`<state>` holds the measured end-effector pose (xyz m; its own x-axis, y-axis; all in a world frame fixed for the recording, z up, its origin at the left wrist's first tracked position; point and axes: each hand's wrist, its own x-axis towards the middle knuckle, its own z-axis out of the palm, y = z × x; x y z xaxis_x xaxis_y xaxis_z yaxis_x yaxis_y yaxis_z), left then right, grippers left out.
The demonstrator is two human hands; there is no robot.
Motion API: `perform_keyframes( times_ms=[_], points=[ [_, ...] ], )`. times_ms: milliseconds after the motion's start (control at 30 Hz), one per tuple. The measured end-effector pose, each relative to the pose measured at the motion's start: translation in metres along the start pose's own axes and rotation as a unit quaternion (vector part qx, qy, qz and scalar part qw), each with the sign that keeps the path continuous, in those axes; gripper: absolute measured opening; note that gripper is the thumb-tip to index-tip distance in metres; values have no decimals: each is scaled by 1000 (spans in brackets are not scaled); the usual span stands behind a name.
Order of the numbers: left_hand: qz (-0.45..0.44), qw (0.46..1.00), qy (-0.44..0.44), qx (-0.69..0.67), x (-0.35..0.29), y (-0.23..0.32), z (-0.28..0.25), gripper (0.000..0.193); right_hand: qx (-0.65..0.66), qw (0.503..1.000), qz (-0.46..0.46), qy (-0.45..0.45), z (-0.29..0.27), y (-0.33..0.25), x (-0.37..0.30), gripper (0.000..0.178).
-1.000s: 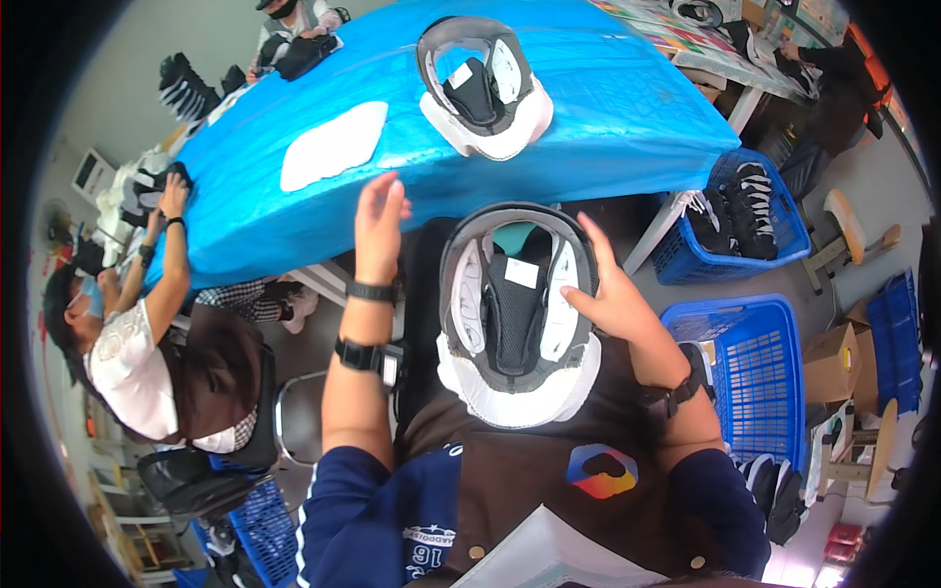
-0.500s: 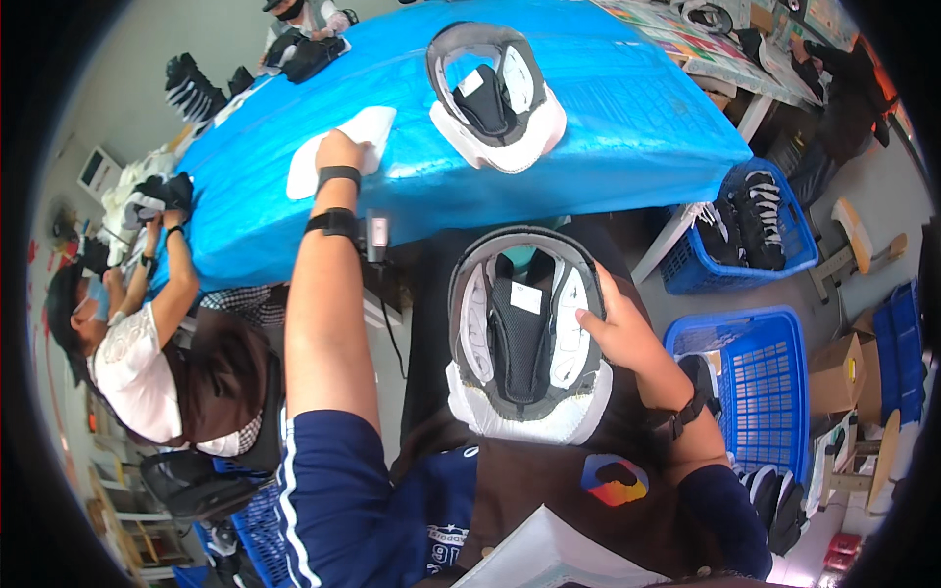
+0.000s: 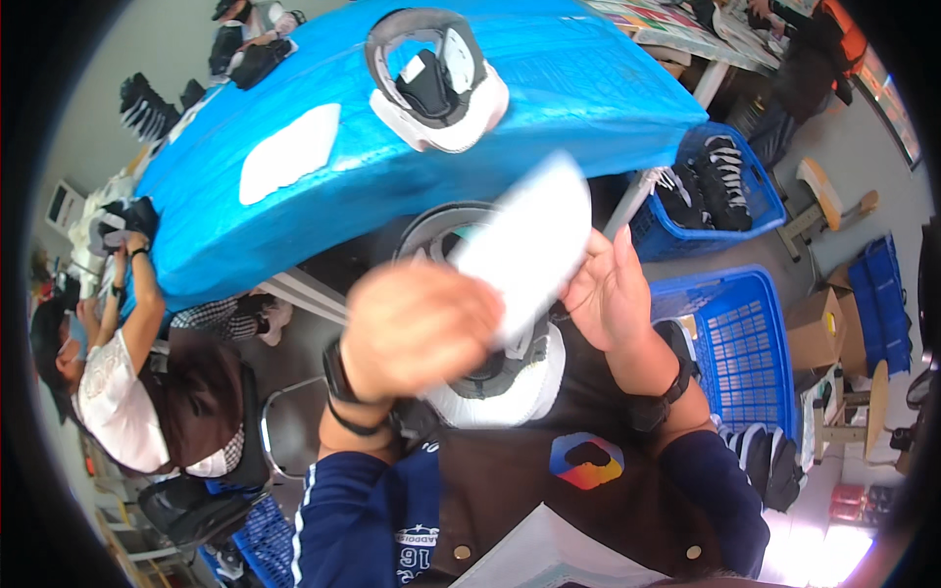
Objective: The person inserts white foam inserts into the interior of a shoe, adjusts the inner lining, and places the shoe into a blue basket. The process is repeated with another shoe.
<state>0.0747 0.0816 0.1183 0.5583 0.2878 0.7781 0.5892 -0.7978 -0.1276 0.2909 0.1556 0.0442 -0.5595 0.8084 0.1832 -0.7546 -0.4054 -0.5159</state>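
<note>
My left hand (image 3: 417,328) is raised close to the camera, blurred, gripping a flat white insole-shaped sheet (image 3: 529,240) at its lower end. My right hand (image 3: 613,289) touches the sheet's right edge and rests on a white and black shoe upper (image 3: 495,387) lying on my lap over a brown apron. The sheet hides most of that upper. On the blue table (image 3: 588,108) lie a second shoe upper (image 3: 431,83) and another white sheet (image 3: 289,152).
A person in a white shirt (image 3: 108,392) sits at my left, working at the table's end. Blue baskets stand at right: one with dark shoe parts (image 3: 711,186), another (image 3: 750,338) nearer me. A cardboard box (image 3: 818,328) and stools lie further right.
My left hand has come back from the table's white sheets with one sheet and now holds it above the upper on my lap. My right hand moved up to the sheet.
</note>
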Motion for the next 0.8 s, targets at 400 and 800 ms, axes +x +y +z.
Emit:
perform_keyframes(
  times_ms=[400, 800],
  points=[
    [-253, 829, 10, -498, -25, 33, 34, 123, -234, 968, -83, 21, 25, 40, -29, 45],
    [-485, 734, 125, -460, -34, 50, 45, 98, -578, 805, -77, -107, 17, 47, -44, 89]
  ],
)
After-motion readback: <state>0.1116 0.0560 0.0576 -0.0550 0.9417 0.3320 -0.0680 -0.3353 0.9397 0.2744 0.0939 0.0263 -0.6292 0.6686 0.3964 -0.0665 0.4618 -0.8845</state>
